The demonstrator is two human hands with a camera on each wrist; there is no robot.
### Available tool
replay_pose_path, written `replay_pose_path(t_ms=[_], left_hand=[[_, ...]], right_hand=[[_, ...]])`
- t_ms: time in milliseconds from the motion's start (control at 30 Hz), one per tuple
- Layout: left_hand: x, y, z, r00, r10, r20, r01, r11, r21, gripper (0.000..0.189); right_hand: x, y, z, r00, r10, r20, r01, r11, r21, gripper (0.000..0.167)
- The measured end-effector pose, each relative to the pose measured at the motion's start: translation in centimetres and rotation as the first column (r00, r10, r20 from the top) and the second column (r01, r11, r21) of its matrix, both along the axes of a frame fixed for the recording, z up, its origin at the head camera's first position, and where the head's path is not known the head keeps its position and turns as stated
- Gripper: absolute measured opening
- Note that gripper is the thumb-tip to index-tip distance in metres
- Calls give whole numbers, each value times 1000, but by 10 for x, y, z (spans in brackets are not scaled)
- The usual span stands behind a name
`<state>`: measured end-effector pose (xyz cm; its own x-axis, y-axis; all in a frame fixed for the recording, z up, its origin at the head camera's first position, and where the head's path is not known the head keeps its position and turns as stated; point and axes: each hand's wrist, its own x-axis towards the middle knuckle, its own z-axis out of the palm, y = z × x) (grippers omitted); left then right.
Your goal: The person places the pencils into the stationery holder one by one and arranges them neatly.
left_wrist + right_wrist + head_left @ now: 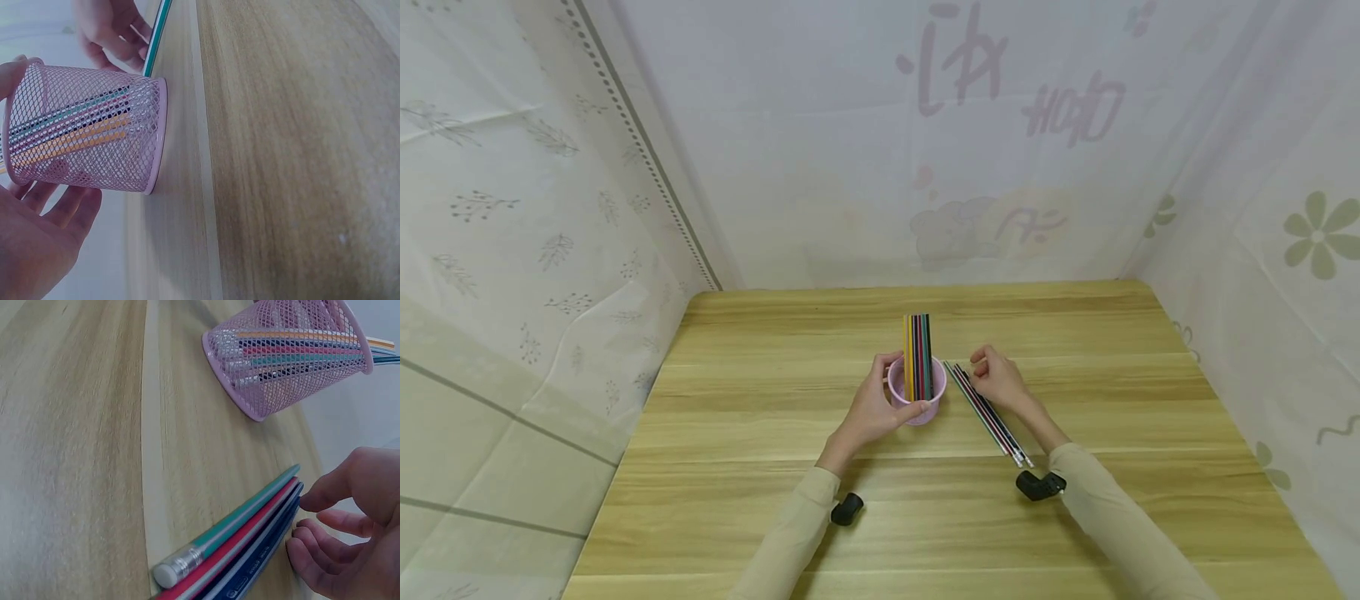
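My left hand grips a pink mesh pencil cup, thumb on the near side and fingers around the far side. Several pencils stand in the cup, yellow, black, red and green, leaning together; through the mesh they show in the left wrist view. To the right of the cup, several more pencils lie side by side on the table, eraser ends toward me. My right hand is at their far ends, fingers loosely bent with nothing between them. In the right wrist view its thumb is right beside the dark blue pencil.
The wooden table has its far edge against a pale printed curtain. Patterned curtains also hang on the left and right sides. A black wrist device sticks out from the right sleeve, and another from the left.
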<state>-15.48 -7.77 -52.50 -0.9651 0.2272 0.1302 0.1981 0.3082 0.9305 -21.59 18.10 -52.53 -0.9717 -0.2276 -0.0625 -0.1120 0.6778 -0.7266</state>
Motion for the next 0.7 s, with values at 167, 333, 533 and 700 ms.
replay_pose_path(t_ms=[167,333,533,700], left_hand=[[-1,-1,-1,1000,5,1,-5,1000,-23,87],[-1,-3,-2,1000,5,-11,-5,1000,-25,87],[0,0,2,1000,-3,-15,3,1000,-12,87],[-1,-1,-3,1000,-9,-18,8,999,-36,88]], right_hand=[[-1,2,-2,999,34,-6,-34,999,41,32],[0,2,2,998,70,-3,-69,992,109,34],[2,2,7,993,117,-5,-113,971,211,32],[1,-1,12,990,143,9,-141,954,263,29]])
